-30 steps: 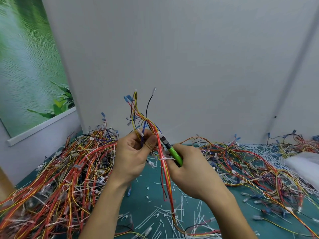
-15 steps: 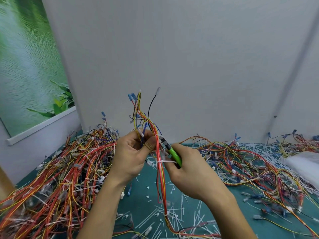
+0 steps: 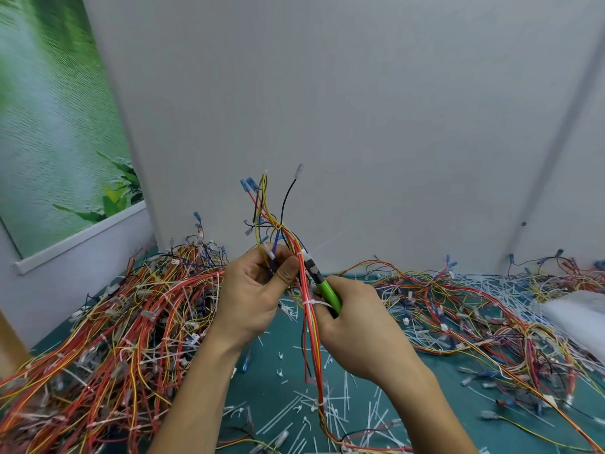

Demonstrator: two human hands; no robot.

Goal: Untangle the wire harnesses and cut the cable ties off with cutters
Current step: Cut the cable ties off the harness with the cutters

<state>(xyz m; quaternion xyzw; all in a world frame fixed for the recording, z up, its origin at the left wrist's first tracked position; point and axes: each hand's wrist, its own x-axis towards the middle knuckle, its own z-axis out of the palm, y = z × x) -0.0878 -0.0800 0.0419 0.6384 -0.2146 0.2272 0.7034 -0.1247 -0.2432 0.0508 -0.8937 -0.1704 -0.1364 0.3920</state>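
My left hand [image 3: 253, 293] pinches a wire harness [image 3: 311, 326] of red, orange and yellow wires, held upright above the green table. Its loose ends with blue connectors [image 3: 247, 184] fan out above my fingers. My right hand [image 3: 357, 326] grips green-handled cutters [image 3: 327, 291], whose dark jaws point up-left and touch the bundle just beside my left thumb. A white cable tie [image 3: 315, 304] wraps the harness just below the jaws, and another sits lower [image 3: 319, 404].
A large heap of tangled harnesses [image 3: 108, 335] covers the table's left side; more lie at the right [image 3: 491, 312]. Cut white ties [image 3: 288, 411] litter the green table top [image 3: 278, 352]. A white bag [image 3: 579, 309] sits at the right edge. Grey panels stand behind.
The harness hangs a little further left and straighter below my hands. Both hands and the cutters have stayed almost where they were.
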